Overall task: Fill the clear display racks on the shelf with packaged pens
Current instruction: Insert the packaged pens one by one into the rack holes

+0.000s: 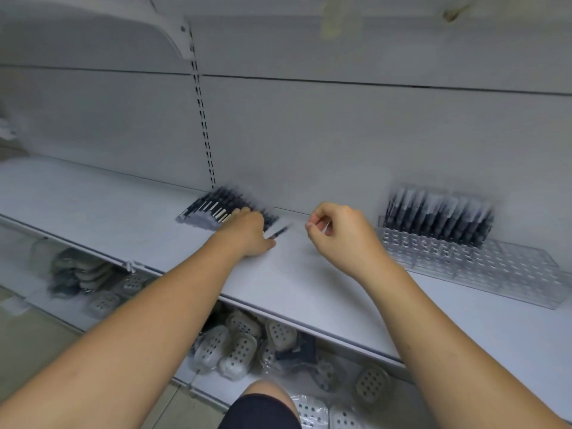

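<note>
1. The person's left hand (247, 232) lies flat, fingers stretched forward, on a pile of packaged pens (207, 209). The hand is spread rather than closed. It looks placed to steady or gather the loose stock before lifting some.

2. A single packaged pen (279, 232) lies apart from the pile, just beside the left thumb. Motion blur hides whether the two touch. It probably slid off the heap.

3. The right hand (339, 232) hovers above the shelf (108, 212), between the pile and the rack. Its fingers are curled in and the thumb tip is near the forefinger. No pen shows in it, and the blur leaves it unclear whether it pinches anything thin. Its position suggests it is waiting to take pens from the left side and carry them right.

4. The clear display rack (495, 267) stands on the same shelf, well to the right of both hands. Its back rows already hold upright pens (439, 218) leaning toward the back panel (340, 134). The front rows of slots are bare, so the job appears only partly done. Filling from the back would keep the front open for reaching in.

5. The supply pile sits by the slotted upright (202, 119), at arm's length from the rack. Each batch must therefore cross the open stretch of shelf.

6. On the lower shelf lie bagged perforated grey items (241, 345), which play no part in this task.
</note>
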Motion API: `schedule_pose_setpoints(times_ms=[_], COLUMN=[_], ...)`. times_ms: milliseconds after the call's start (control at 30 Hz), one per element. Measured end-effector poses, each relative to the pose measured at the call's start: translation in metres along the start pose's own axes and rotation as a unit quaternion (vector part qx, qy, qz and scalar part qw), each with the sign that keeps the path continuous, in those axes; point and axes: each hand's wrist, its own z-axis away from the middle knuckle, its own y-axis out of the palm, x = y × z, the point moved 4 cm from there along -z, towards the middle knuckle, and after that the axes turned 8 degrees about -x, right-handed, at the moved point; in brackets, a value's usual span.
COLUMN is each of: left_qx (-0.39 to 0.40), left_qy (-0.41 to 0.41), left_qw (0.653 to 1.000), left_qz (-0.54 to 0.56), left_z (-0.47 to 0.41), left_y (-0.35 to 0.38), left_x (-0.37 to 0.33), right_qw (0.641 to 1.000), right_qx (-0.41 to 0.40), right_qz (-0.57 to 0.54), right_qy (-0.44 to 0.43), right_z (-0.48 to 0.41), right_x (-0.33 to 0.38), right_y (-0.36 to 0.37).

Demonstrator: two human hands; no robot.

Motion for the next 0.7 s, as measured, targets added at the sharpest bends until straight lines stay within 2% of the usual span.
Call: schedule_pose_setpoints(times_ms=[200, 333, 467, 700], left_qx=[0.015, 0.053, 0.099, 0.09], left_qy=[-0.011, -0.017, 0.007, 0.05], left_qw=[0.999, 0.997, 0.995, 0.994], left_qz=[0.036, 0.06, 0.027, -0.04], left_z=[-0.009, -0.01, -0.008, -0.008], left_y=[-0.002, -0.007, -0.005, 0.016], left_x=[-0.001, -0.008, -0.022, -0.036], right_qw=[1.0, 1.0, 1.0, 0.999], right_qx=[0.002, 0.005, 0.005, 0.005], right_qz=[-0.003, -0.01, -0.015, -0.021], right_qy=[0.01, 0.017, 0.023, 0.038], right_z=[0.006, 0.009, 0.013, 0.02], right_x=[-0.01, -0.014, -0.017, -0.026], right_y=[0.003, 0.003, 0.001, -0.013])
